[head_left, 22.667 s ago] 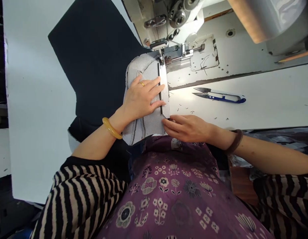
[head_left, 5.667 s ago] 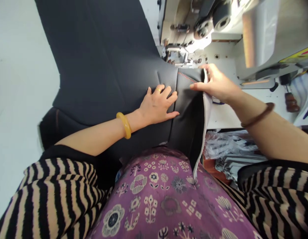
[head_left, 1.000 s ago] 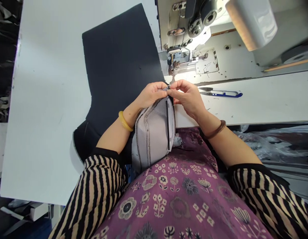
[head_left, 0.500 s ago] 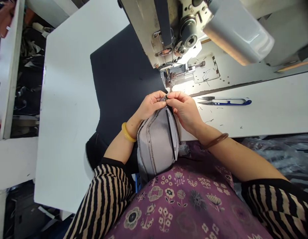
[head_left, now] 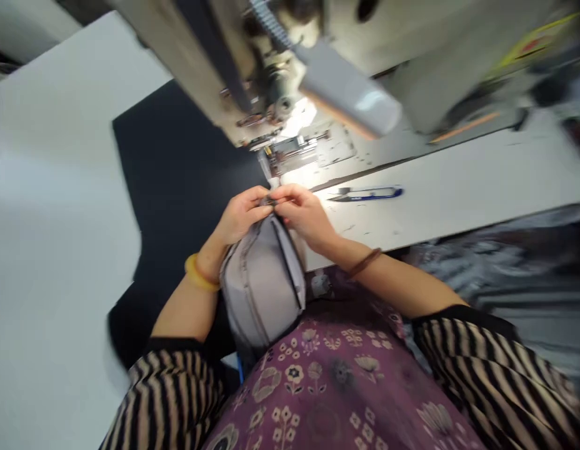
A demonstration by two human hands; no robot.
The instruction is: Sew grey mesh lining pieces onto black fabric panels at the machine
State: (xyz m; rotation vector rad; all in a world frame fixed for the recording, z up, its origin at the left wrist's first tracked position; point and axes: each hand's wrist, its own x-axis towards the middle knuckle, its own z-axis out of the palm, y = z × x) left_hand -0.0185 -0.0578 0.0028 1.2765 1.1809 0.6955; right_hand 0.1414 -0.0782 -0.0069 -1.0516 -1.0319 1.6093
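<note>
My left hand (head_left: 243, 215) and my right hand (head_left: 305, 215) meet at the top end of a grey-backed sewn fabric piece (head_left: 262, 284). Both pinch its edge between thumb and fingers; the small part right at the fingertips is blurred. Dark stitched seams run down the grey backing, and a narrow black strip (head_left: 286, 259) lies along its right side. The piece hangs over the table edge toward my lap. Attached or adjoining on the left is a large black panel (head_left: 177, 162) spread on the table. Just beyond my fingertips is the presser foot area of a sewing machine (head_left: 275, 156).
Blue-handled thread snips (head_left: 369, 194) lie on the white table (head_left: 459, 175) to the right, among bits of thread. A lamp (head_left: 350, 87) juts out from the machine head. Plastic-wrapped material (head_left: 482, 275) is below the table at right. A pencil (head_left: 465, 128) rests farther back.
Earlier the piece lay flat near the needle, then showed its black face. Over the last second both hands keep pinching the top end of the grey-backed piece, while the camera view swings.
</note>
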